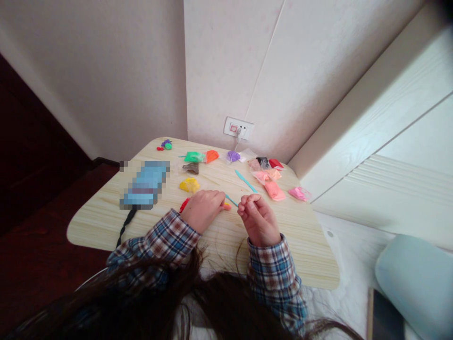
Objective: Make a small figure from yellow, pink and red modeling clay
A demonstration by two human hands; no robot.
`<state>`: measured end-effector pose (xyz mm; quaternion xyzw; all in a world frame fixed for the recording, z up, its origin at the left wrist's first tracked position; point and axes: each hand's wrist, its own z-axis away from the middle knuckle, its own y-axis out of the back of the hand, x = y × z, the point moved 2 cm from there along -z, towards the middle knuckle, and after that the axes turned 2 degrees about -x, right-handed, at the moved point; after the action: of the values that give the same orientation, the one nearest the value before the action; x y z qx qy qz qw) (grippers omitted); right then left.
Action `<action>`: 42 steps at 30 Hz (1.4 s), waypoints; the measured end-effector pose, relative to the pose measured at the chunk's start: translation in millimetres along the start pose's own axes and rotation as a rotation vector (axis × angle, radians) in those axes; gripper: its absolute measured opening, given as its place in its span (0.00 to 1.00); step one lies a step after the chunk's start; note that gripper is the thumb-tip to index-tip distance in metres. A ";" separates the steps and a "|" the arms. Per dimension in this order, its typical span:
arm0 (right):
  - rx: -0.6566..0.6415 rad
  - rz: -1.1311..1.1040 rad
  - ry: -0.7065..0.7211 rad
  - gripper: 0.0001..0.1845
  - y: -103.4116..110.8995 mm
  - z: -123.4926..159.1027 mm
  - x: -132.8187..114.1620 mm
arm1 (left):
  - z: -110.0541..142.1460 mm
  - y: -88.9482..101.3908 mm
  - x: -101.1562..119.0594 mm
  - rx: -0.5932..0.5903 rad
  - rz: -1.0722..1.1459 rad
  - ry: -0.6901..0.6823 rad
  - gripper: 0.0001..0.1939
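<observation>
My left hand (203, 209) rests on the light wooden table (300, 245), fingers curled over a small orange clay piece (227, 206), with red clay (184, 204) showing under its wrist side. My right hand (257, 218) is closed in a pinch on a thin teal modelling tool (231, 200) whose tip points at the orange piece. A second teal tool (245, 181) lies on the table just beyond the hands. A yellow clay lump (189, 184) sits left of the hands.
Bags of coloured clay lie along the table's far side: green (194, 157), orange (211, 156), purple (233, 156), pink (274, 191). A blurred blue object (145, 184) lies at left. A wall socket (238, 128) is behind; a white bed frame (389, 156) stands right.
</observation>
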<state>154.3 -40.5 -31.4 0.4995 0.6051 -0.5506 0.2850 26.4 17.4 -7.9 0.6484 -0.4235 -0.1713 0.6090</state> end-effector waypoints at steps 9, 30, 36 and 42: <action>0.126 -0.057 0.008 0.15 2.8 0.3 0.2 | 8.2 5.2 -13.6 0.259 0.309 -0.076 0.08; 0.183 0.337 0.329 0.02 -2.9 8.0 -9.6 | 14.9 18.7 -8.6 0.477 0.674 -0.205 0.05; 0.232 0.459 0.382 0.05 -2.4 8.7 -8.5 | 17.7 22.9 -5.6 0.575 0.527 -0.283 0.04; 0.311 0.792 0.596 0.11 -12.3 16.2 -15.0 | 19.3 22.7 -2.2 0.623 0.363 -0.368 0.02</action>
<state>144.8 -59.0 -17.1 0.8617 0.3355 -0.3179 0.2092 3.1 9.0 8.8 0.6752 -0.6647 -0.0376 0.3176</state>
